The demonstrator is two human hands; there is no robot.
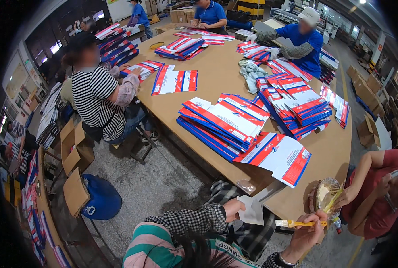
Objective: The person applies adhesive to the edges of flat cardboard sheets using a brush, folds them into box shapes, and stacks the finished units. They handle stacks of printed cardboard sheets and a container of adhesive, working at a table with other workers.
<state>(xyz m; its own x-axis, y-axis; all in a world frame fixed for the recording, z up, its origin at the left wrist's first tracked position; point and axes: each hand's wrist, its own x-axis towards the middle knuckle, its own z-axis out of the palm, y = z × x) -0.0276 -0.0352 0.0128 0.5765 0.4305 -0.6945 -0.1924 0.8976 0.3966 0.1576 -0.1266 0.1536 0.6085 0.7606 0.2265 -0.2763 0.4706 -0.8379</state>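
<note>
My left hand (233,209) pinches the edge of a small white sheet of card (251,211) just off the table's near edge. In my right hand (309,234) is a paintbrush (300,223), gripped by its yellow handle, with pale bristles toward the left. The bristles are apart from the white card. Beyond my right hand, a bowl (312,196) with cream-coloured paste and clear plastic round it sits at the table's edge. Ahead of my hands lies a printed red, white and blue cardboard sheet (277,156), partly under a stack of folded ones (225,118).
A brown table (163,105) carries several more printed stacks and a pale cloth (251,73). At right, a person in red (377,196) reaches to the bowl. Other people work around the table. A blue barrel (101,196) and an open carton (76,149) stand on the floor at left.
</note>
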